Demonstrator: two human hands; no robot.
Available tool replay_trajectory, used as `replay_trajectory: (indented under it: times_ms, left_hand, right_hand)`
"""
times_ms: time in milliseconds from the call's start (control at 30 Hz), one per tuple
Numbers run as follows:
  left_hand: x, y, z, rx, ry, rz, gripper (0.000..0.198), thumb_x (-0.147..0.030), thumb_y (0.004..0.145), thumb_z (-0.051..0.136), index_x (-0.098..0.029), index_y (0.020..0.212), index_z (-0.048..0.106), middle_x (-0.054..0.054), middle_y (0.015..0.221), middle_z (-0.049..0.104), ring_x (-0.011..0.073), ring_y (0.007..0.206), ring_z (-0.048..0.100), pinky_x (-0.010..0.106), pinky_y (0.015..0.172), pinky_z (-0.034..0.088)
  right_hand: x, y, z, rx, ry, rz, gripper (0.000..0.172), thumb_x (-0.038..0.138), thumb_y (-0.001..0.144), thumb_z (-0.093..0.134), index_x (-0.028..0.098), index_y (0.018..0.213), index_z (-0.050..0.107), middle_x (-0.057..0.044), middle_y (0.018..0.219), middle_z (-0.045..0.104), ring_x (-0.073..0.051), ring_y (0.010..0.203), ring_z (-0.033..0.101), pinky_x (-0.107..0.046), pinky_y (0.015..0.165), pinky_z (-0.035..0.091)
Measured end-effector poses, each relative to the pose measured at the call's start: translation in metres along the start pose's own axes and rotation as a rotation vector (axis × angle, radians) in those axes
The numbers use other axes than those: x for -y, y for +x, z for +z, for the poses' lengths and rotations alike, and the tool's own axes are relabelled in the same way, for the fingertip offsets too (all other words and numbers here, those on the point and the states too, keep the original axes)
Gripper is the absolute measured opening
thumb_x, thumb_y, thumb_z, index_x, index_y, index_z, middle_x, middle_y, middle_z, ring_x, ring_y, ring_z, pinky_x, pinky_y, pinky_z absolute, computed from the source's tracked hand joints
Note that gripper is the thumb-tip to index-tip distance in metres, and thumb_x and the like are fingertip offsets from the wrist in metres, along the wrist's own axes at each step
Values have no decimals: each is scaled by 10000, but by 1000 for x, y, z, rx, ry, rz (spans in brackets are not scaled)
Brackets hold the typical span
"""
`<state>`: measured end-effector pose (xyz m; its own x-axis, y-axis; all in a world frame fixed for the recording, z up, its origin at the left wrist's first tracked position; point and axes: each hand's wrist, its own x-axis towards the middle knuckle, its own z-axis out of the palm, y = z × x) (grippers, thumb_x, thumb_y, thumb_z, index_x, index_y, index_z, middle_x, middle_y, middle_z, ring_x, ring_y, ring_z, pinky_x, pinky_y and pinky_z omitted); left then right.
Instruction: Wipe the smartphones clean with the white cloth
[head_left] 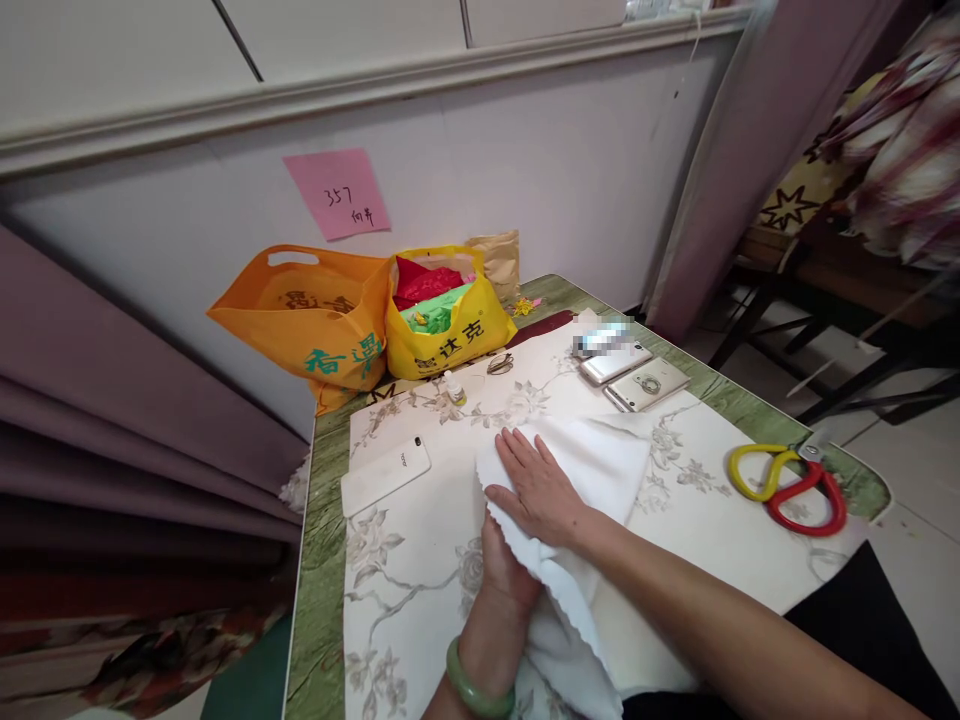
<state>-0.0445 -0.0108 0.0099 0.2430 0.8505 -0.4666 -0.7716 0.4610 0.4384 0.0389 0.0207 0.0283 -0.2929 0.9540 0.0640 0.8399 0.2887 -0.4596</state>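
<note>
A white cloth with a scalloped edge lies draped over the near middle of the table. My right hand rests flat on top of it, fingers stretched out toward the far left. Beneath the cloth's left edge is my left hand, a green bangle on its wrist. The cloth covers its fingers, and I cannot tell whether anything lies between the two hands. Left of them lies a white phone. Beyond are a small white-capped bottle and a thin metal item.
An orange bag and a yellow bag with red and green packets stand against the wall. More phones lie at the back right. Large scissors with yellow and red handles lie near the right edge. A pink note is on the wall.
</note>
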Motion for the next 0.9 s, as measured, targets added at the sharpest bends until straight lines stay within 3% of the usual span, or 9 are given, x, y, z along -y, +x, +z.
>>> replay_trajectory:
  times_ms: [167, 433, 600, 767, 900]
  left_hand:
    - [-6, -7, 9, 66, -100, -146, 523, -525, 923, 444, -187, 1297, 585, 112, 1237, 664, 282, 1194, 593, 431, 1043, 456]
    - [-11, -11, 13, -313, -39, -138, 523, -527, 849, 593, -166, 1225, 631, 106, 1273, 650, 268, 1257, 554, 372, 1065, 437]
    - [-13, -15, 18, -407, 36, -16, 404, -429, 868, 609, -181, 1183, 661, 70, 1241, 674, 229, 1270, 542, 337, 1100, 397]
    - [-12, -15, 19, -317, -31, 64, 356, -316, 934, 495, -195, 1238, 637, 46, 1211, 691, 175, 1230, 573, 284, 1085, 407]
    - [-10, -10, 14, -233, -116, 28, 415, -383, 948, 449, -196, 1279, 614, 65, 1276, 654, 186, 1279, 534, 285, 1080, 416]
  right_hand:
    - [-9, -10, 0, -67, -90, 49, 756, 587, 986, 233, 66, 1532, 202, -161, 1584, 211, -284, 1484, 110, -546, 1186, 93]
    - [-7, -60, 8, -151, -251, -9, 668, 442, 993, 359, 32, 1509, 246, -200, 1571, 228, -317, 1475, 137, -594, 1179, 88]
    - [13, -76, 1, -240, -319, -19, 628, 367, 926, 518, -16, 1413, 416, -252, 1506, 353, -409, 1456, 125, -652, 1164, 73]
    - [23, -59, -21, -233, -211, -112, 589, 327, 947, 475, 79, 1470, 370, -157, 1570, 268, -348, 1476, 88, -619, 1185, 117]
    - [18, -38, -10, -55, -38, -194, 604, 415, 996, 380, 100, 1505, 303, -123, 1574, 264, -264, 1477, 150, -502, 1194, 234]
